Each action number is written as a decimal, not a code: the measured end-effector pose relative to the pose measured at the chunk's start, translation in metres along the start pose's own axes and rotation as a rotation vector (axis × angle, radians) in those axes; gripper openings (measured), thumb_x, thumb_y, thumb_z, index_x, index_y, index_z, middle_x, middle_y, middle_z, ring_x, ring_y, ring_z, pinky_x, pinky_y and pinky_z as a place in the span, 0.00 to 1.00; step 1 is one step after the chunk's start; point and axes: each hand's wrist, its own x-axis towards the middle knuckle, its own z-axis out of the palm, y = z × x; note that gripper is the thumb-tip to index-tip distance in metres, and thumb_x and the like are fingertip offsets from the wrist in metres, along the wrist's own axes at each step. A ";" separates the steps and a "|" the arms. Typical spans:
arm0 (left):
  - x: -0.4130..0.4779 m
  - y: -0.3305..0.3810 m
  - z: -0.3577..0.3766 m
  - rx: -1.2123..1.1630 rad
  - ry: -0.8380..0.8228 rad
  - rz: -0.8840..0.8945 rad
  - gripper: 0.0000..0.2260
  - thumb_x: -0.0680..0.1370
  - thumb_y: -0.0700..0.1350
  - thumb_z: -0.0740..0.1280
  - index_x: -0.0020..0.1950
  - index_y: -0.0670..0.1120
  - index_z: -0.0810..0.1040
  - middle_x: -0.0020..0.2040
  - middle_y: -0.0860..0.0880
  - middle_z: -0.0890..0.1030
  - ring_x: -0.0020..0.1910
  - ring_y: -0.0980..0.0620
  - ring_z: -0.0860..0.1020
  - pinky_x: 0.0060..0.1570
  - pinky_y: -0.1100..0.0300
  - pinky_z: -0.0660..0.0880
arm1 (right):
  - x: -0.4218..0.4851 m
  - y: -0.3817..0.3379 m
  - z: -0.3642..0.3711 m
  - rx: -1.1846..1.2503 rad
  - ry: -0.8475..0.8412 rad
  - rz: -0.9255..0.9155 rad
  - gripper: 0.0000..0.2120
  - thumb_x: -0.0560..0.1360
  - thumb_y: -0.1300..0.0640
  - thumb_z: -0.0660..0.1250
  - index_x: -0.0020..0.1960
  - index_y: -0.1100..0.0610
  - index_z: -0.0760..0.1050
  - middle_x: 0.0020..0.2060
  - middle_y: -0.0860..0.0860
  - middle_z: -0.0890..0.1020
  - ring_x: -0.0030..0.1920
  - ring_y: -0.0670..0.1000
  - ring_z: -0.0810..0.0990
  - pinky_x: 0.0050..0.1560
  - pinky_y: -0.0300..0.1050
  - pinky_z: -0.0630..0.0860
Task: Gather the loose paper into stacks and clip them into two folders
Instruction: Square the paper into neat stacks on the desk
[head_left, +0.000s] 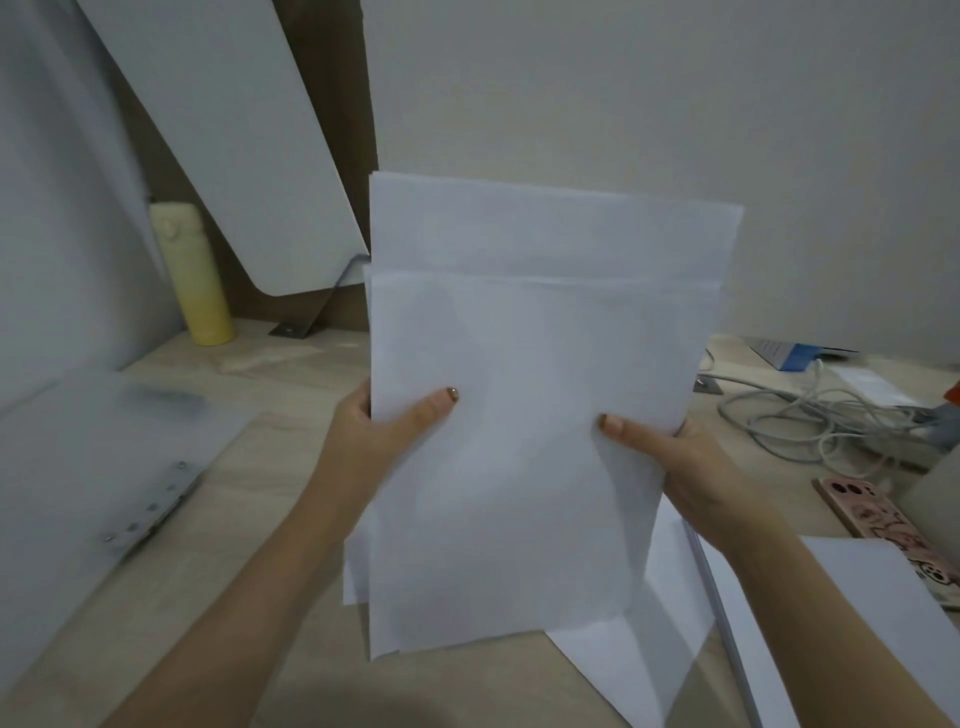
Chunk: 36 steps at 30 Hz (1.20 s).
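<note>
1. Both hands are up in front of the camera. The left hand pinches the left edge of the paper stack, and the right hand pinches the right edge. Each thumb is flat on the front sheet with the fingers tucked behind.
2. The stack is held upright above the desk, pretty much dead centre. It isn't squared up: the top edges are staggered in at least two steps. I can't count the sheets.
3. Under and just behind the stack, a few loose sheets lie on the desk overlapping each other. To the right, partly under the right forearm, is another flat white pile.
4. There's one folder in view. It's frosted and translucent, and lies flat on the left of the desk. A metal clip bar runs along its near edge. I can't tell if there's anything inside it.
5. Further left and back there's one yellow bottle standing by the wall. Beside it a white board leans on a metal bracket.
6. The right side has a tangle of grey cables, one phone in a pink case, and a blue-and-white booklet thing at the back.
</note>
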 end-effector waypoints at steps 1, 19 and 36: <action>-0.002 -0.001 0.004 -0.006 0.006 -0.001 0.06 0.69 0.42 0.72 0.43 0.52 0.79 0.34 0.59 0.84 0.33 0.61 0.83 0.30 0.68 0.77 | -0.001 0.001 0.001 0.008 0.016 0.002 0.09 0.60 0.54 0.74 0.41 0.52 0.85 0.40 0.48 0.87 0.41 0.47 0.85 0.38 0.36 0.79; -0.002 -0.011 0.004 -0.012 0.045 0.015 0.05 0.71 0.42 0.71 0.43 0.51 0.78 0.32 0.63 0.83 0.32 0.64 0.82 0.29 0.71 0.75 | -0.001 0.005 0.000 0.033 -0.034 0.010 0.10 0.62 0.57 0.71 0.42 0.50 0.84 0.42 0.47 0.86 0.43 0.46 0.85 0.40 0.37 0.79; 0.029 0.062 0.027 0.105 0.102 0.282 0.08 0.76 0.45 0.62 0.38 0.48 0.75 0.35 0.58 0.75 0.33 0.67 0.72 0.34 0.77 0.68 | -0.022 0.024 0.000 -0.037 -0.069 0.104 0.24 0.51 0.45 0.81 0.47 0.45 0.83 0.47 0.47 0.86 0.47 0.47 0.84 0.42 0.39 0.80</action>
